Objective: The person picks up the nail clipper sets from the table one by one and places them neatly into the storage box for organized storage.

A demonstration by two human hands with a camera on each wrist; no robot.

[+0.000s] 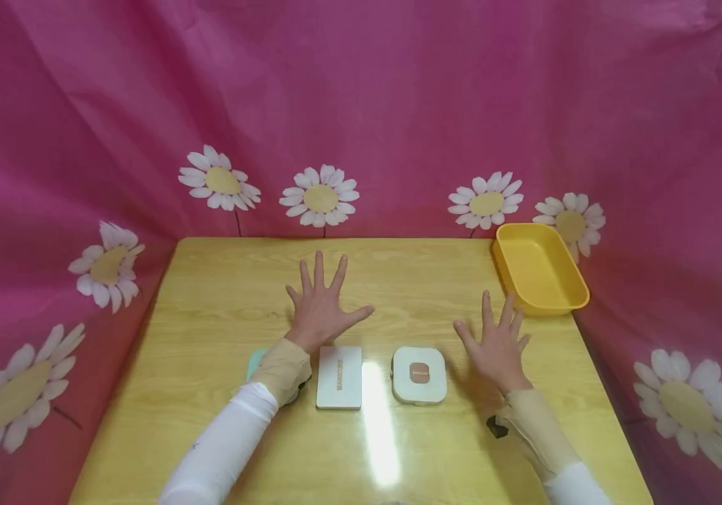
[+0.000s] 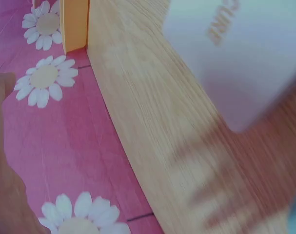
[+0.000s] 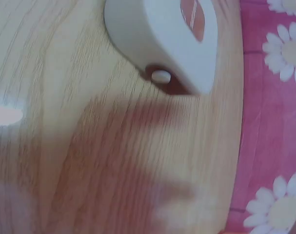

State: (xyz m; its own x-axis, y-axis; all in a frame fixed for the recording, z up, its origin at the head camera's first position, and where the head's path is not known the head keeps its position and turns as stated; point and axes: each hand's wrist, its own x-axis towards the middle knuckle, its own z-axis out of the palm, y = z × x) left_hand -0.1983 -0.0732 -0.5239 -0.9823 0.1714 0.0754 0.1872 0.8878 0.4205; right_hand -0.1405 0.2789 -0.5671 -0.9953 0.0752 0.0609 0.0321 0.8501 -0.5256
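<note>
1. The white rectangular case point(image 1: 339, 376) at lower centre of the head view carries a line of print along its lid, too small to read; the left wrist view shows the same case point(image 2: 240, 58) with blurred gold letters.
2. The white square compact point(image 1: 419, 374), just right of it, has a tan label in the middle of its lid with writing too small to read. The right wrist view shows the compact point(image 3: 169, 39) with a small white clasp button on its side.
3. The yellow tray point(image 1: 540, 268) sits at the table's point(image 1: 222, 280) upper right corner and holds nothing visible.
4. The left hand point(image 1: 321, 306) is spread flat, fingers wide apart, above the rectangular case, holding nothing.
5. The right hand point(image 1: 497, 342) is likewise splayed, right of the compact, holding nothing.
6. A mint green object point(image 1: 254, 362) peeks from under the left sleeve.
</note>
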